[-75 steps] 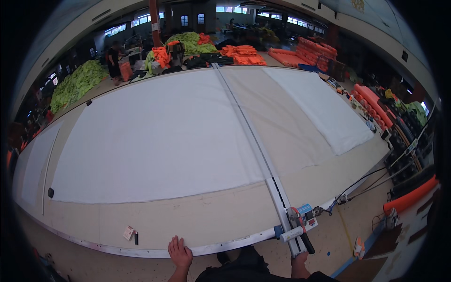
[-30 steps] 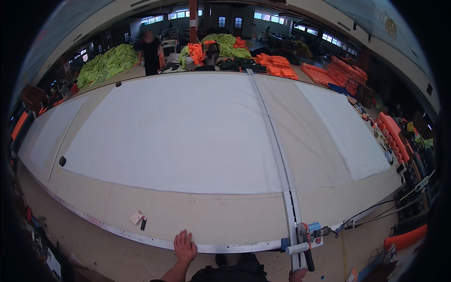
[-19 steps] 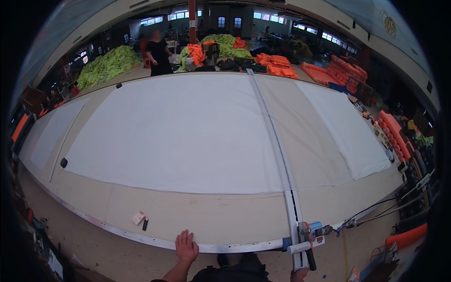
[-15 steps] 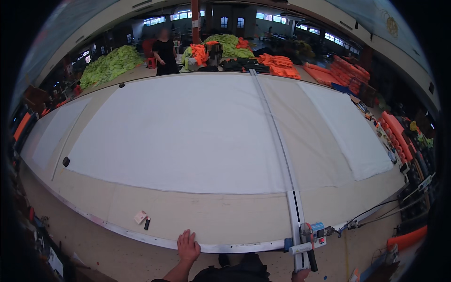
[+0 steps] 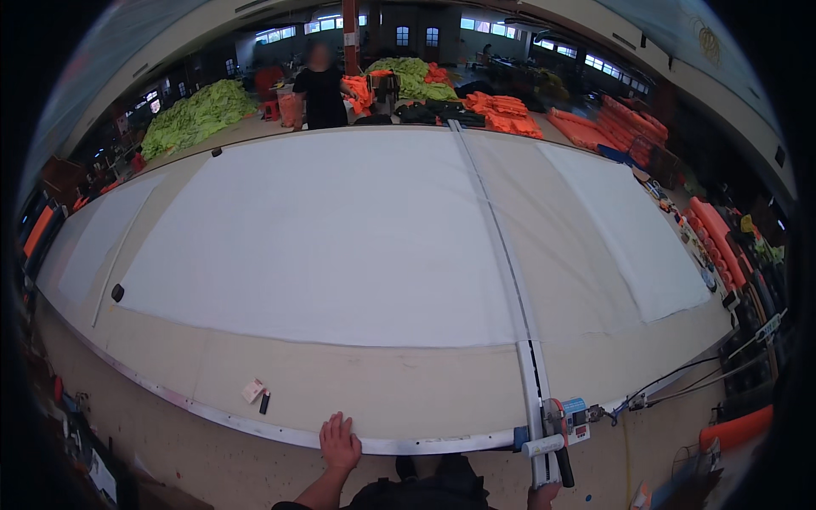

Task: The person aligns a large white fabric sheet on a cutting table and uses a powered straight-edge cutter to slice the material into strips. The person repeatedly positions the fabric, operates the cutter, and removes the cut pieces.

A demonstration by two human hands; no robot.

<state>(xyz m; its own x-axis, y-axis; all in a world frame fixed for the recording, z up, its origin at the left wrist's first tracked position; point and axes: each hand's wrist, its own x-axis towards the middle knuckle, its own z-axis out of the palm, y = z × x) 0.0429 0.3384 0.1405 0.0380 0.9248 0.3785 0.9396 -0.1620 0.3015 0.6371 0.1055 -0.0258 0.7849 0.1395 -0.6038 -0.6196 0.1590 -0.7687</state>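
My left hand (image 5: 340, 440) lies flat on the near edge of the long table (image 5: 357, 378), fingers stretched out and holding nothing. At the lower edge of the picture, my right hand (image 5: 542, 495) touches the near end of a long metal rail (image 5: 529, 374); its fingers are mostly hidden. Mounted on that rail is a cutting-machine head (image 5: 552, 425) with a control box and a black handle, just above my right hand. The rail crosses the table over a wide white fabric sheet (image 5: 340, 246), spread flat in smooth layers.
A small pale packet (image 5: 253, 390) and a black lighter-like stick (image 5: 265, 403) lie left of my left hand. Black weights (image 5: 117, 292) sit at the sheet's left corners. Another white fabric piece (image 5: 633, 229) lies right. Cables (image 5: 680, 382) run rightward. A co-worker (image 5: 323, 93) stands beyond the table.
The co-worker at the far side has moved to the right. The view has shifted slightly; both my hands and the rail stay in place.
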